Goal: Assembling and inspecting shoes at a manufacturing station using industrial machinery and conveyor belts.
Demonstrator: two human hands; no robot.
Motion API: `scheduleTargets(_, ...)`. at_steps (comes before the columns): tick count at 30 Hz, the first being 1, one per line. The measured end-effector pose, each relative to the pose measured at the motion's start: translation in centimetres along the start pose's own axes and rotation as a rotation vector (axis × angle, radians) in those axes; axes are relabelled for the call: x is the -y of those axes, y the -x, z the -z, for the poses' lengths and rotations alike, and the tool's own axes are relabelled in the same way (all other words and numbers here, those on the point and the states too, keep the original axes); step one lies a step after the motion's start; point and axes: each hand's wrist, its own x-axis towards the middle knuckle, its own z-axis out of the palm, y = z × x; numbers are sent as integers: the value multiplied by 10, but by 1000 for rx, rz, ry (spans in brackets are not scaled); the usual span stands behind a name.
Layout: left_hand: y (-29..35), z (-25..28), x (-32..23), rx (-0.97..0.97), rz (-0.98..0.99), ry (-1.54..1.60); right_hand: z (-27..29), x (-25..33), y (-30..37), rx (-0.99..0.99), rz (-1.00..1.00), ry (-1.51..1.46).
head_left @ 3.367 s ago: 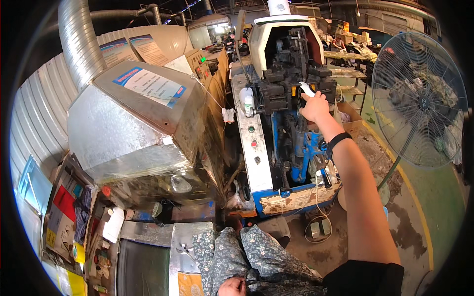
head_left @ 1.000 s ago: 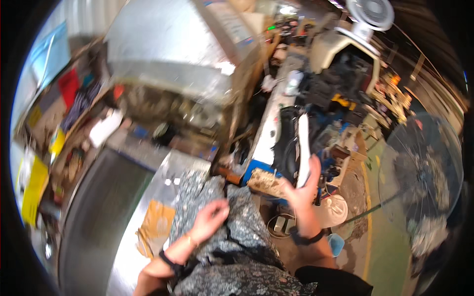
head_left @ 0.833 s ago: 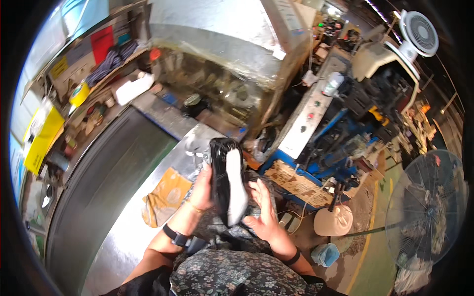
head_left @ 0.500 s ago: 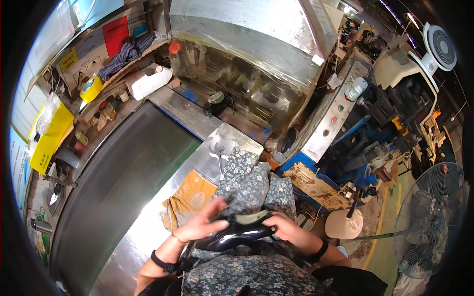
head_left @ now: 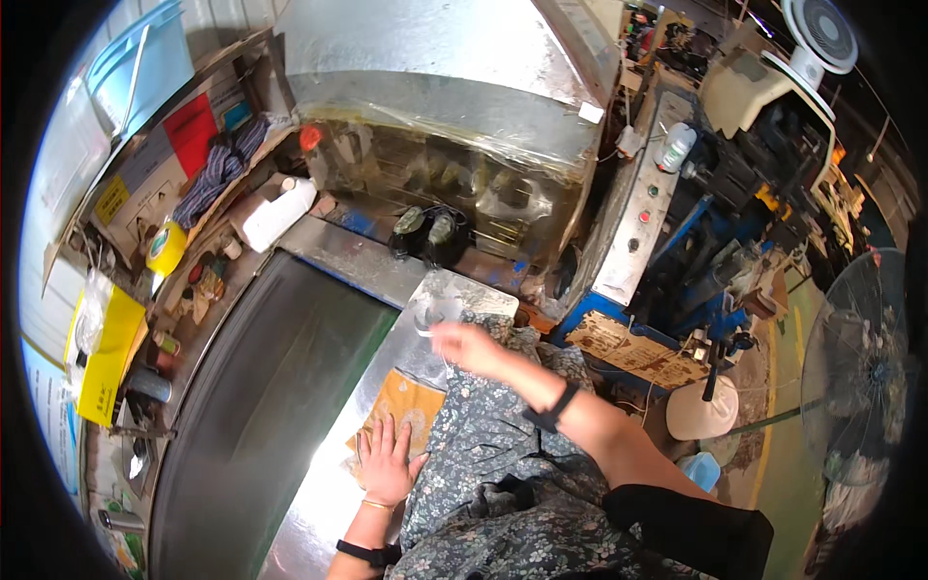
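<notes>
My left hand [head_left: 389, 464] lies flat with fingers spread on an orange-brown cloth [head_left: 404, 406] on the shiny metal tabletop [head_left: 300, 493]. My right hand [head_left: 471, 348] reaches forward across the flowered cloth. Its fingers are closed at a metal tool with a curved, forked head [head_left: 425, 322], and appear to hold its handle; motion smears the fingertips. Dark flowered fabric [head_left: 474, 435] covers my lap and the table edge. Beyond, on the ledge, two black shoes, a left one [head_left: 410, 232] and a right one [head_left: 445, 237], stand side by side with pale tops.
A dark conveyor belt [head_left: 261, 387] runs along the left, under a metal hood [head_left: 416, 97]. A white jug [head_left: 275, 213] and a yellow tape roll [head_left: 166, 246] sit on the left side. At right stand a button panel [head_left: 633, 222], a beige round-topped stool [head_left: 703, 406] and a large fan [head_left: 860, 372].
The black shoe that was between my hands now stands beside the other one on the ledge. My right hand has moved forward to the metal tool; my left now rests on the orange-brown cloth.
</notes>
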Motion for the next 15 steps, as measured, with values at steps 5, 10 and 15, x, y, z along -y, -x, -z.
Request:
scheduleTargets(5,-14,2,-22,-42,57,118,-20,29,169,167,-53,231)
scheduleTargets(10,-47,37,-98,-68,-267,827,-60,27,212,61,121,302)
scheduleTargets(15,-52,15,-165,393,-422,1008,-68,-4,235,69,228,265)
